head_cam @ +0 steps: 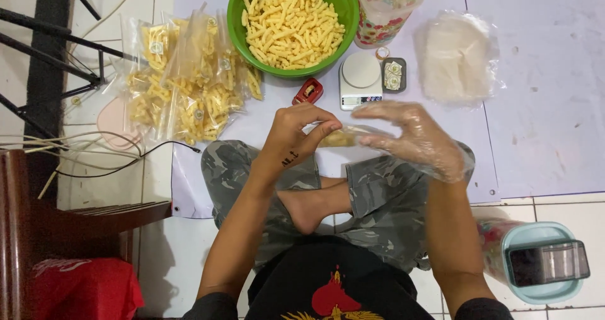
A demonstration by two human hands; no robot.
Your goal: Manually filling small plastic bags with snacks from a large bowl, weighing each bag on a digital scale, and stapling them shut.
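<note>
- I see the left hand (295, 134) bare, fingers pinched onto the near end of a small clear bag (343, 136) holding a few yellow snack sticks; its grip is clenched on the bag.
- The right hand (416, 137) wears a thin clear plastic glove, fingers spread and half curled at the bag's other end; I cannot tell whether that grip is grasping the bag or only touching it.
- The bag hangs between both hands, above the crossed legs and just in front of the digital scale (360, 79).
- Green bowl (234, 8), heaped with yellow snack sticks, sits beyond the scale on the pale floor sheet (535, 93).
- Pile of filled bags (183, 80) lies left of the bowl.
- Small red tool (308, 91) rests just left of the scale; a dark tray of labels (394, 75) touches its right side.
- Stack of empty clear bags (457, 57) lies further right.
- Flowered plastic jar (384, 8) stands beside the bowl.
- Phone (547, 262) lies on a pale blue lid near my right elbow.
</note>
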